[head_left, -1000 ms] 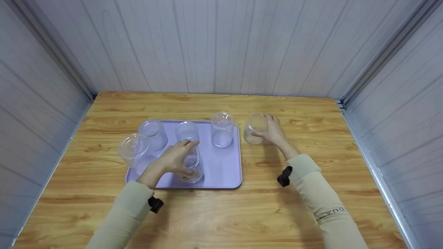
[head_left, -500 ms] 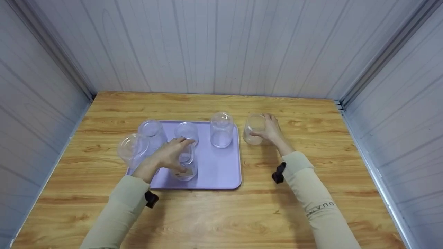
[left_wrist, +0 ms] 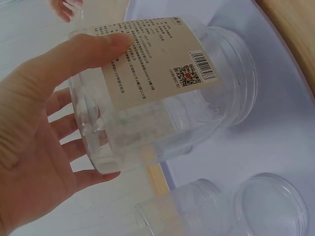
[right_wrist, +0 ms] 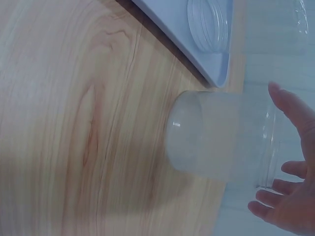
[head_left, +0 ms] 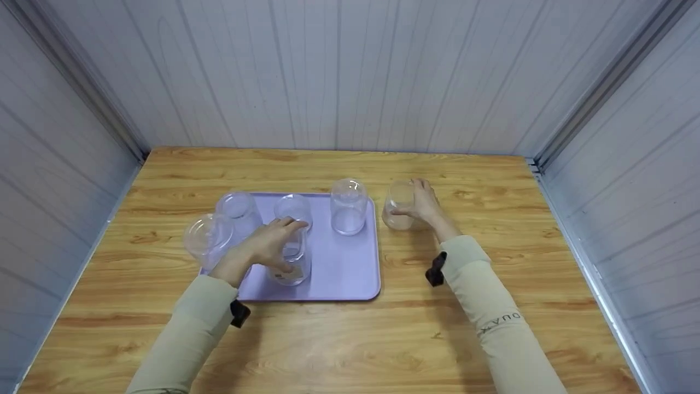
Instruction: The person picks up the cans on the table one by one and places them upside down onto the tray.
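Observation:
My left hand (head_left: 272, 244) grips a clear plastic jar (left_wrist: 142, 118) low over the front of the lilac tray (head_left: 344, 273). Its thumb lies across the beige printed label (left_wrist: 162, 64), with the fingers behind the jar, whose threaded mouth faces down at the tray. To the right of the tray, another clear jar (right_wrist: 211, 135) stands on the table, mouth up. My right hand (head_left: 425, 205) holds it near the top, thumb on one side and fingers on the other. How firmly these fingers press cannot be told.
On the tray are several clear jars: one mouth down at the right (head_left: 349, 210), one at the back middle (head_left: 293, 209), one at the back left (head_left: 239, 210). A jar at the left edge (head_left: 205, 238) looks tilted. Panelled walls (head_left: 328, 76) enclose the wooden table (head_left: 339, 350).
The left hand and its labelled jar have shifted a little left over the tray, then stayed there. The right hand stays at its jar, while the right forearm has swung slightly left.

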### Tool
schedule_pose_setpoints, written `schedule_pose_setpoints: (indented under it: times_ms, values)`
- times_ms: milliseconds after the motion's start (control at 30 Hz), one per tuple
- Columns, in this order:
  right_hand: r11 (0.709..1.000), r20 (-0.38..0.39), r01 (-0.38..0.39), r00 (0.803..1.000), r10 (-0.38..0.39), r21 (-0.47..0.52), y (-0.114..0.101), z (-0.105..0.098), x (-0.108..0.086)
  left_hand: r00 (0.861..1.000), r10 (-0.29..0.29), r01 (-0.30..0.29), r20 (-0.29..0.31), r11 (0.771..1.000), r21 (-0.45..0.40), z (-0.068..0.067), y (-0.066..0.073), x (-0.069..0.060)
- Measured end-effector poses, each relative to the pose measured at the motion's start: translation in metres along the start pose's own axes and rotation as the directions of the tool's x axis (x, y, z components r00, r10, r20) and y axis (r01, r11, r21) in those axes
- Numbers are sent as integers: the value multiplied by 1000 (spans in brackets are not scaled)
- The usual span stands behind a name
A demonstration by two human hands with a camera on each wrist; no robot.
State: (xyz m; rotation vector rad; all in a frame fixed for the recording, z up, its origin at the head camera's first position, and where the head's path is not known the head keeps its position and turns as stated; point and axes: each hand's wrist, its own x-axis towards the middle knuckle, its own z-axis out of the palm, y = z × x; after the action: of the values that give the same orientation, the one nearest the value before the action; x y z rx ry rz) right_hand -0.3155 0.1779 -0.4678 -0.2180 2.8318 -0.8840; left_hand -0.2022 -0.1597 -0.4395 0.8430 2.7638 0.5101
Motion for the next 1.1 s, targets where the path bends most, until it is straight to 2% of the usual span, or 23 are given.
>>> schedule_pose_setpoints:
  times_ms: [200, 667, 1100]
  values:
    - [1000, -4, 8, 1000, -8, 5, -2, 2, 1, 1000, 0, 0, 16, 1000, 20, -1, 1, 1]
    - [1000, 18, 7, 1000, -7, -25, 0, 1, 5, 997, -49, 47, 53, 998, 45, 0, 7, 0]
    - [999, -50, 30, 998, -32, -40, 3, 0, 2, 998, -31, 30, 51, 999, 34, 1, 6, -1]
